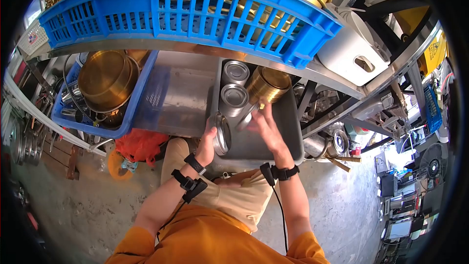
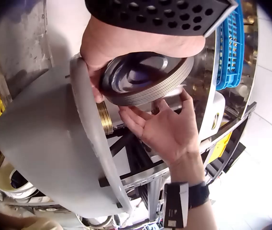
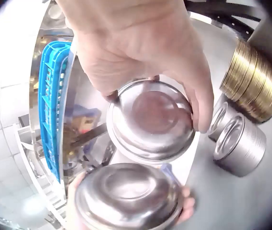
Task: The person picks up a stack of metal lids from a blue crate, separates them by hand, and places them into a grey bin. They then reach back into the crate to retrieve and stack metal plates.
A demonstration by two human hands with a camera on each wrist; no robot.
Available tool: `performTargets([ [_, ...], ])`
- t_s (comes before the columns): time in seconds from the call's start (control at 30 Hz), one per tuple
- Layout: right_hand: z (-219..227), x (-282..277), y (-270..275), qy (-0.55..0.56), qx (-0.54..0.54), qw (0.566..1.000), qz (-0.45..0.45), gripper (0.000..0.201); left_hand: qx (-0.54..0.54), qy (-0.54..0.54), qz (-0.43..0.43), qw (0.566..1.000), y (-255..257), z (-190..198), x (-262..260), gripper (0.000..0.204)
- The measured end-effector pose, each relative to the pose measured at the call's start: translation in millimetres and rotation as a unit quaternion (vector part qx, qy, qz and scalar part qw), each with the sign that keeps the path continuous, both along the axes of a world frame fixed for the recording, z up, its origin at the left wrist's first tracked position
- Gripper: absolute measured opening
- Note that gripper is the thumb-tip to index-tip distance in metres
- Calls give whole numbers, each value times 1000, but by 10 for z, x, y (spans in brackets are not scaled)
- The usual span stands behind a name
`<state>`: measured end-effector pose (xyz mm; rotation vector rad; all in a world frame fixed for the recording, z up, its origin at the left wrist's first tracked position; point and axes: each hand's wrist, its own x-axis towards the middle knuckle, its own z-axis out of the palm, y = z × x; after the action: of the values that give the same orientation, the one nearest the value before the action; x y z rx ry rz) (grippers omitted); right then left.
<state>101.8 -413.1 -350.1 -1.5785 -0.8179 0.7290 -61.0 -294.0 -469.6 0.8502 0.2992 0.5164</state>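
My left hand (image 1: 207, 147) grips a stack of shallow silver metal dishes (image 2: 150, 91), tilted on edge over the grey bin (image 1: 295, 137). Thin rims lie close together along the stack's side. In the right wrist view, the end dish (image 3: 128, 191) of that stack shows its rounded, shiny underside. My right hand (image 3: 140, 52) holds another silver dish (image 3: 150, 120) by its rim, thumb and fingers on opposite sides. This dish is blurred in the head view, just right of the left hand's stack. Inside the bin, two silver dish stacks (image 1: 234, 96) stand beside a gold stack (image 1: 268, 84).
A shelf with a blue crate (image 1: 190, 14) of gold pans hangs over the bin's far side. Left of the bin are a metal tray (image 1: 181, 93) and a blue basin (image 1: 115, 129) holding gold pots. A white container (image 1: 351, 61) stands at the shelf's right end.
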Motion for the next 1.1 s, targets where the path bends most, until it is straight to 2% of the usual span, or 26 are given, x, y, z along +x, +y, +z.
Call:
performTargets([
  [0.07,-62,204,159,-69,23,996,-53,69,3,49,9,999,-50,129,-41,59],
  [0.13,-106,359,326,-90,57,993,-58,62,15,44,11,999,-63,233,-57,60],
  [0.23,-343,620,557,-189,-22,981,-25,62,13,39,10,999,-43,230,-47,61],
  [0.27,-506,684,593,-190,-21,981,-24,62,-1,40,7,999,-44,212,-48,61],
  [0.33,-801,740,619,-374,-119,920,-14,69,0,45,5,999,-59,228,-69,60],
  [0.37,-873,738,611,-375,-117,920,-13,69,1,49,3,999,-53,250,-73,60],
  [0.47,-964,646,580,-359,-201,911,0,81,36,52,13,998,-67,379,-98,59],
  [0.5,-980,598,554,-399,-181,899,-1,78,33,52,13,998,-65,346,-90,59],
  [0.57,-836,457,500,-367,-172,914,14,75,36,33,0,999,-37,264,-57,58],
  [0.63,-510,235,409,-334,-163,928,29,73,39,31,1,999,-23,246,-46,59],
  [0.7,-120,-34,293,-118,-215,965,90,79,41,29,3,999,-3,214,-24,60],
  [0.83,19,-296,180,-58,-234,960,142,90,147,51,4,988,8,225,0,66],
  [0.97,-28,-346,166,-14,-246,961,126,89,259,70,2,963,-21,246,3,72],
  [1.1,-103,-389,146,27,-201,972,116,82,258,55,1,964,-52,260,-28,76],
])
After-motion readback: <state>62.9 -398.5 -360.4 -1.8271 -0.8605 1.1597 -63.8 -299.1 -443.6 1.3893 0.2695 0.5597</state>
